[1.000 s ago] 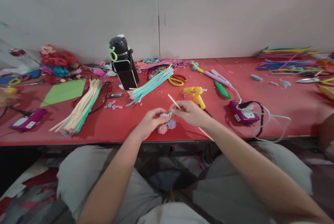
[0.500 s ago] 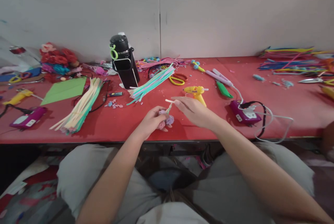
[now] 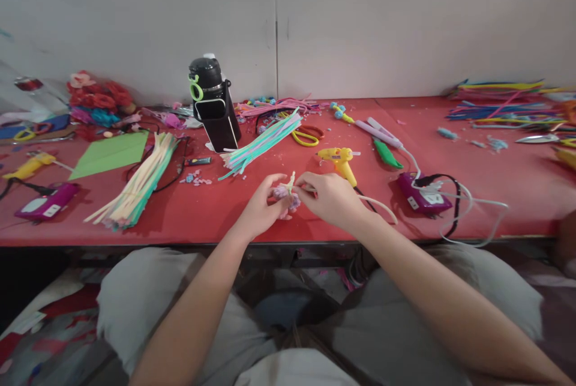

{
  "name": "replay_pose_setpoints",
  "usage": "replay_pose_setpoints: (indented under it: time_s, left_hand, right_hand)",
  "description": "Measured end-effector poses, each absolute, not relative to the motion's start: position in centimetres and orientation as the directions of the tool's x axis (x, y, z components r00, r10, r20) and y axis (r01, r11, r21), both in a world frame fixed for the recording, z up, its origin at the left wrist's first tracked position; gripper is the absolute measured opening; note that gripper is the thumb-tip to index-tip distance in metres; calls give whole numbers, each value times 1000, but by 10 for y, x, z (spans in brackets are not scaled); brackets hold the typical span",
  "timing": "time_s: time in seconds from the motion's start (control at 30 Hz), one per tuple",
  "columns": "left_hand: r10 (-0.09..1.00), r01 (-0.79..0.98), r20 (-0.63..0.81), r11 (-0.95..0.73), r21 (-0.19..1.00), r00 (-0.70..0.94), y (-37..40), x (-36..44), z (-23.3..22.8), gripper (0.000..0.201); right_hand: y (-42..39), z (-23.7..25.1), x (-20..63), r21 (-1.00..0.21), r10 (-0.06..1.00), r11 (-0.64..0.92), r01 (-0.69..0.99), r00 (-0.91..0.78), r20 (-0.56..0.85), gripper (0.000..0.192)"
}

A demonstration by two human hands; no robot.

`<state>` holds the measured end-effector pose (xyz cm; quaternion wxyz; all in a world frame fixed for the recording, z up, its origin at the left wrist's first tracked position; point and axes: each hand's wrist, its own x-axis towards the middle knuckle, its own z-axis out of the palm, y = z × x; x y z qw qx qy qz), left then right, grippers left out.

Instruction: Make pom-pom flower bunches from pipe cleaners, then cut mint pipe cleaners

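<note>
Our right hand [image 3: 330,197] has come back from its reach and now pinches the cream pipe cleaner [image 3: 380,206] against the little flower cluster [image 3: 287,195] that our left hand [image 3: 263,206] grips above the counter [image 3: 189,218], the yellow glue gun [image 3: 338,159] lying just behind.

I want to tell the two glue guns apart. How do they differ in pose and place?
The near glue gun stands on its handle beside the right hand, nozzle pointing right. The far glue gun lies flat at the table's left end, away from both hands, and looks slimmer. Both are yellow and rest on the red table.
</note>
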<state>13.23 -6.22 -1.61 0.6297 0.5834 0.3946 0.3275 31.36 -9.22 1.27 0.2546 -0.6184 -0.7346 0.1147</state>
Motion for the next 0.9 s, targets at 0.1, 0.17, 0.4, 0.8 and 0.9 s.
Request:
replay_pose_setpoints:
  time_s: [0.1, 0.17, 0.4, 0.8, 0.9]
  left_hand:
    - [877, 62, -88, 67, 996, 471, -62, 131, -18, 53]
    - [888, 63, -91, 70, 996, 451, -61, 131, -17, 49]
    - [915, 110, -131, 96, 989, 382, -58, 110, 4, 31]
    - [794, 440, -288, 28, 897, 536, -25, 47, 19, 36]
    - [779, 414, -293, 48, 909, 554, -15, 42, 16, 34]
  right_hand:
    - [-91, 12, 315, -493, 965, 205, 845, -91, 246, 10]
    - [-89, 13, 319, -512, 954, 221, 830, -74, 291, 11]
    - [-61, 48, 308, -535, 836, 509, 674, -238, 495, 21]
    - [61, 69, 228, -101, 627, 677, 729, -500, 598, 29]
    - [86, 31, 240, -207, 718, 553, 807, -337, 609, 25]
